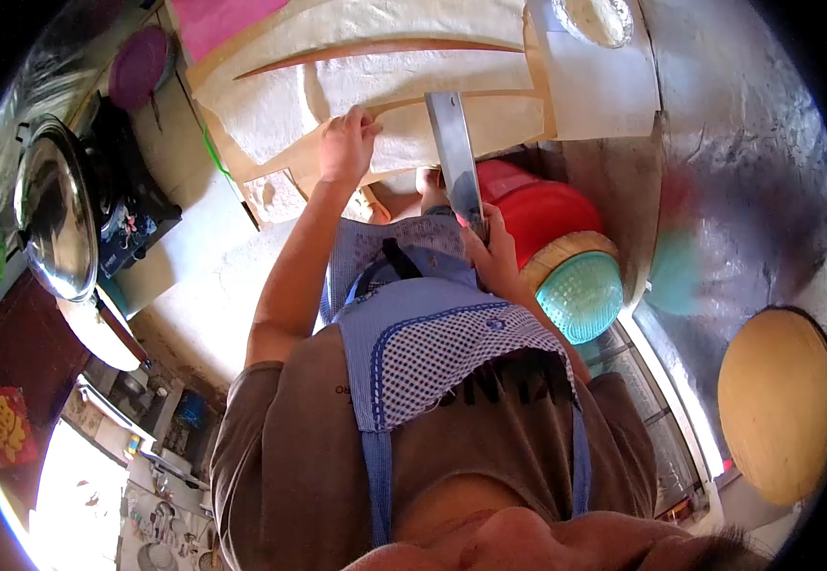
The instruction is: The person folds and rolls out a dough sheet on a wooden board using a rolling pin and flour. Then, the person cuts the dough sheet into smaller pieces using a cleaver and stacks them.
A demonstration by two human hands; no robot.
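Note:
My right hand (pixel 495 251) is closed round the handle of a long, square-ended kitchen knife (pixel 455 150), whose blade points away from me over the board's near edge. Flat sheets of pale dough (pixel 413 78) lie on a wooden board (pixel 375 48), with bare wood showing in the gaps between them. Over the near part of the dough is my left hand (pixel 347 145), its fingers curled together. What they pinch, if anything, is hidden. A smaller dough piece (pixel 275 196) lies at the board's near left corner.
A bowl of white flour (pixel 596 17) stands at the back right. Below the board's right side are a red tub (pixel 542 205) and a turquoise basket (pixel 580 297). On the left, a lidded pan (pixel 57 209) sits by a black cooker (pixel 133 190). A round wooden board (pixel 777 404) leans at the right.

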